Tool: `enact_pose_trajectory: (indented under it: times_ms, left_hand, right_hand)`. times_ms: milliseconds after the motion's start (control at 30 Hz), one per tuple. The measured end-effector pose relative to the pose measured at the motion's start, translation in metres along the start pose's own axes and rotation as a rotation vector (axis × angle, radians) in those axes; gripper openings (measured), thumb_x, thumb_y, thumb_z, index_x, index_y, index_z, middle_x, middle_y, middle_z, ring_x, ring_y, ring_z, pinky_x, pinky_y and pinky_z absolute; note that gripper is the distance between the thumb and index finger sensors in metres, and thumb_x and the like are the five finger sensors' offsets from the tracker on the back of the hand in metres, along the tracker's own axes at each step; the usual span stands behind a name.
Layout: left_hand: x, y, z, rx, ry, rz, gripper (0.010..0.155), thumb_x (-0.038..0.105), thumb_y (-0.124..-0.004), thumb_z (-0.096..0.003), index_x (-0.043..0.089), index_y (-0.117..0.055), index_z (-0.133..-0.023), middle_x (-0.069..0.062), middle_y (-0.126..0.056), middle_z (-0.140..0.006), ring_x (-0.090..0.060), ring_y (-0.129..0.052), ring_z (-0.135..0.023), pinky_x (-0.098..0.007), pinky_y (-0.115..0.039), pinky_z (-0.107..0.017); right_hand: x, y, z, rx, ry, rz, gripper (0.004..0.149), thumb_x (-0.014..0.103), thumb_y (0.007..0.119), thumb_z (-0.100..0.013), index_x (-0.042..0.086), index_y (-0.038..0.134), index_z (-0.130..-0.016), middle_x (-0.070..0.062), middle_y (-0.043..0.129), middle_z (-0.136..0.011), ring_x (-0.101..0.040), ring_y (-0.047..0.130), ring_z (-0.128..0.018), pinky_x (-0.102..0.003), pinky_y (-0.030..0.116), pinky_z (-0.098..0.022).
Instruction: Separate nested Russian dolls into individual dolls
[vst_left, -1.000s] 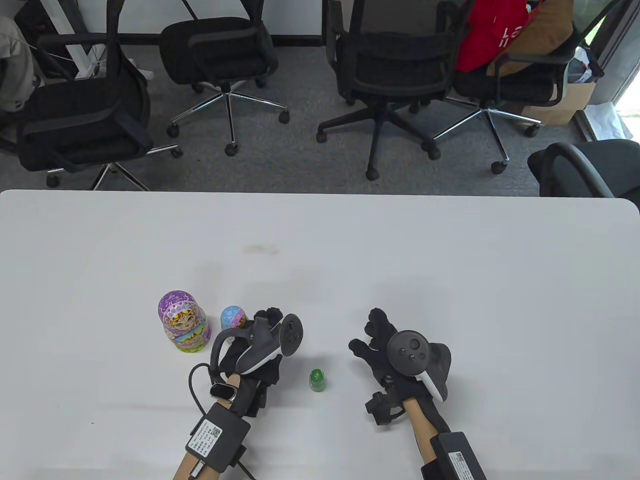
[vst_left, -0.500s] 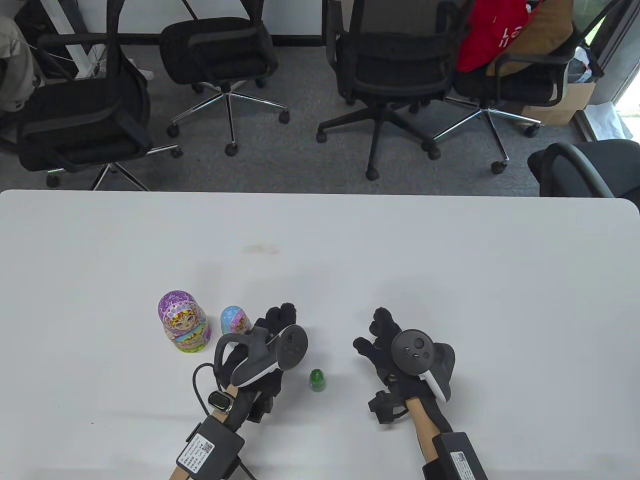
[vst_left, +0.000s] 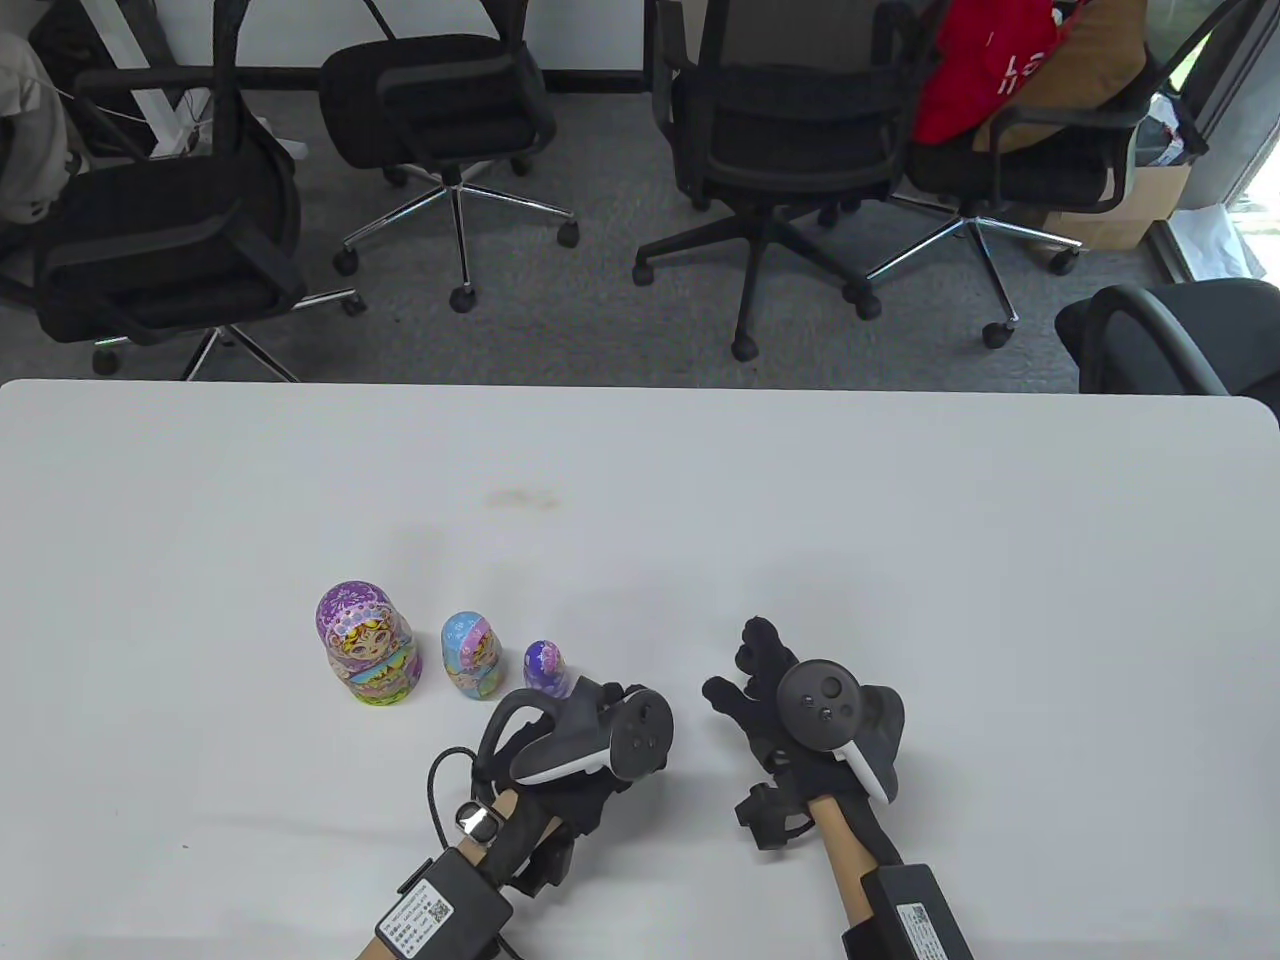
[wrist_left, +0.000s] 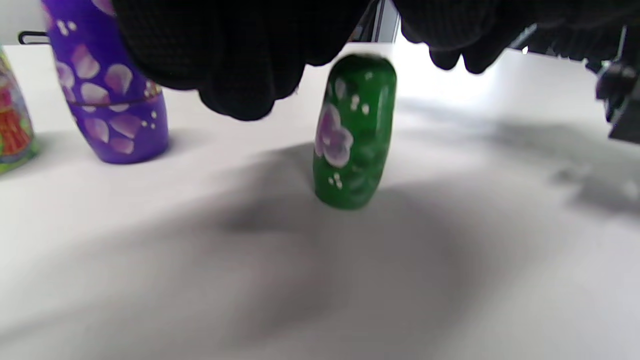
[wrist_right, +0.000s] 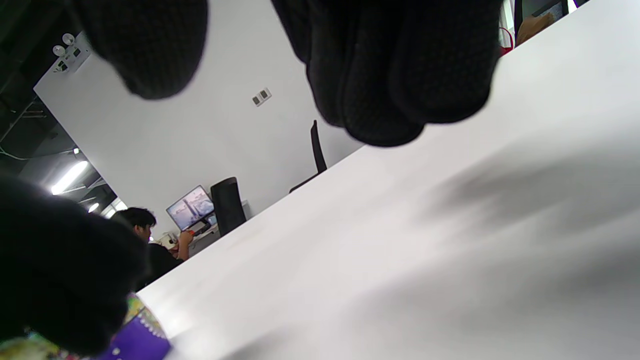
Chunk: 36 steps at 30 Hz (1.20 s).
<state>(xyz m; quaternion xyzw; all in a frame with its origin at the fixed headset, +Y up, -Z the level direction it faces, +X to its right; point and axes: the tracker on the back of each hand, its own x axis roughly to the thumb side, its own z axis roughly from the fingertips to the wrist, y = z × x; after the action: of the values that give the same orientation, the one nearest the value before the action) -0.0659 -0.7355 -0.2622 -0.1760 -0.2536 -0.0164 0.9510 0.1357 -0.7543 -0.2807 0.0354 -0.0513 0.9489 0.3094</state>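
Note:
Three dolls stand in a row on the white table (vst_left: 900, 560): a large purple doll (vst_left: 365, 645), a blue doll (vst_left: 473, 653) and a small purple doll (vst_left: 547, 668). My left hand (vst_left: 605, 700) hovers to the right of the small purple doll. Its tracker hides the tiny green doll in the table view. In the left wrist view the green doll (wrist_left: 355, 132) stands on the table, with my thumb and fingers (wrist_left: 240, 75) spread above its top, not closed on it. The small purple doll (wrist_left: 115, 100) is to its left. My right hand (vst_left: 760, 680) rests open and empty on the table.
Several black office chairs (vst_left: 790, 120) stand beyond the table's far edge. A faint smudge (vst_left: 520, 497) marks the table's middle. In the right wrist view my gloved fingers (wrist_right: 400, 75) hang over bare table.
My left hand has let go of the small purple doll beside the blue one and moved right and back over the green doll, covering it in the table view. My right hand has hardly moved.

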Motion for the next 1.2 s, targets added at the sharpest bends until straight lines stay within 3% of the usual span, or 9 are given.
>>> enact_pose_trajectory:
  times_ms: [100,300,767,933,1067,1200]
  left_hand:
    - [0.004,-0.008,-0.005,-0.045,-0.017,-0.028,0.070,0.052,-0.068,-0.0520,0.014,-0.069,-0.110,-0.015,-0.084,-0.102,-0.028,-0.095,-0.075,-0.036,-0.089,-0.049]
    - [0.005,-0.013,-0.009,0.012,-0.013,-0.063,0.061,0.046,-0.070,-0.0528,0.011,-0.076,-0.103,-0.013,-0.091,-0.090,-0.023,-0.098,-0.067,-0.033,-0.090,-0.044]
    - [-0.025,0.010,0.003,0.204,-0.026,0.248,0.062,0.046,-0.065,-0.0549,0.006,-0.078,-0.101,-0.014,-0.094,-0.083,-0.022,-0.099,-0.059,-0.031,-0.091,-0.038]
    - [-0.028,0.012,0.004,0.211,-0.067,0.367,0.062,0.046,-0.065,-0.0552,0.004,-0.078,-0.100,-0.015,-0.094,-0.082,-0.022,-0.100,-0.058,-0.031,-0.091,-0.037]
    - [-0.028,0.013,0.005,0.226,-0.099,0.408,0.061,0.044,-0.065,-0.0557,0.003,-0.078,-0.099,-0.016,-0.094,-0.081,-0.022,-0.099,-0.058,-0.031,-0.091,-0.037]
    - [-0.028,0.015,0.006,0.246,-0.118,0.420,0.059,0.041,-0.064,-0.0564,0.003,-0.078,-0.099,-0.017,-0.094,-0.082,-0.023,-0.099,-0.058,-0.031,-0.092,-0.038]
  right_hand:
    - [0.000,0.001,0.000,0.004,-0.003,-0.010,0.083,0.049,0.076,-0.045,-0.001,0.051,-0.106,-0.022,0.078,-0.093,-0.037,0.088,-0.069,-0.044,0.081,-0.052]
    - [0.002,0.004,0.000,0.053,-0.027,-0.010,0.082,0.050,0.076,-0.044,0.000,0.054,-0.105,-0.022,0.081,-0.091,-0.035,0.089,-0.065,-0.043,0.082,-0.050]
    - [0.042,0.036,0.010,0.291,-0.255,0.174,0.077,0.045,0.081,-0.042,0.006,0.059,-0.104,-0.020,0.078,-0.095,-0.038,0.085,-0.074,-0.046,0.080,-0.055]
    - [0.057,0.043,0.017,0.235,-0.304,0.255,0.076,0.048,0.080,-0.040,0.005,0.063,-0.101,-0.017,0.080,-0.092,-0.036,0.086,-0.071,-0.045,0.081,-0.053]
    - [0.060,0.039,0.020,0.112,-0.339,0.286,0.067,0.047,0.081,-0.038,0.005,0.074,-0.090,-0.012,0.090,-0.077,-0.028,0.093,-0.059,-0.039,0.085,-0.045]
    - [0.058,0.035,0.018,0.138,-0.350,0.241,0.066,0.043,0.083,-0.038,0.003,0.074,-0.090,-0.014,0.091,-0.076,-0.028,0.093,-0.058,-0.038,0.085,-0.044]
